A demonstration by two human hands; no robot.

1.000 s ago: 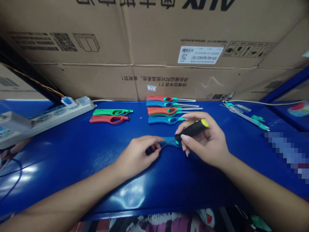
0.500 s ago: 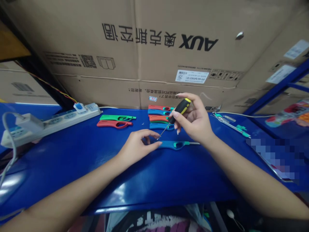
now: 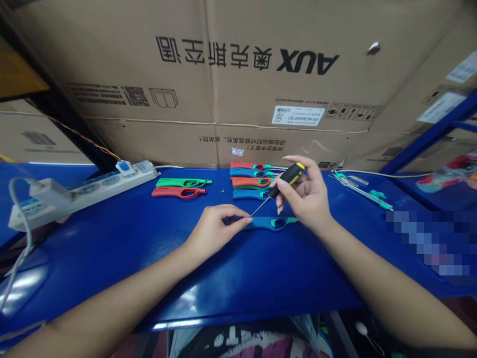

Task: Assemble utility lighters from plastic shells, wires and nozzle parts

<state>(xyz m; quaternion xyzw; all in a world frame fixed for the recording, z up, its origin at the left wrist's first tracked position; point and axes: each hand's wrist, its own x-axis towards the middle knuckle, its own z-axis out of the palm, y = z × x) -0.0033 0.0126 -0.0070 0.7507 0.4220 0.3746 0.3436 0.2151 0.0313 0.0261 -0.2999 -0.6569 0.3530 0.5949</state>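
My left hand (image 3: 219,226) is closed, its thumb and fingers pinching the handle end of a blue stick lighter (image 3: 263,223) that lies on the blue table. The lighter's teal trigger and collar point right, and my right wrist area hides its far tip. My right hand (image 3: 303,191) is wrapped round the black and yellow handle of a screwdriver (image 3: 286,179). Its thin shaft slants down to the left, the tip meeting my left fingertips at the lighter's end. Whether the tip sits in the lighter cannot be made out.
Behind the hands lie several red, orange, green and blue stick lighters (image 3: 249,182). A green lighter casing (image 3: 179,182) and a red one (image 3: 177,192) lie left. A power strip (image 3: 93,190) stands far left, metal rods with teal parts (image 3: 363,191) right, and a large cardboard box (image 3: 238,99) behind.
My right hand and the screwdriver have shifted slightly right and down in view, bringing the tip to the fingertips of my left hand. The whole view has also moved a little.
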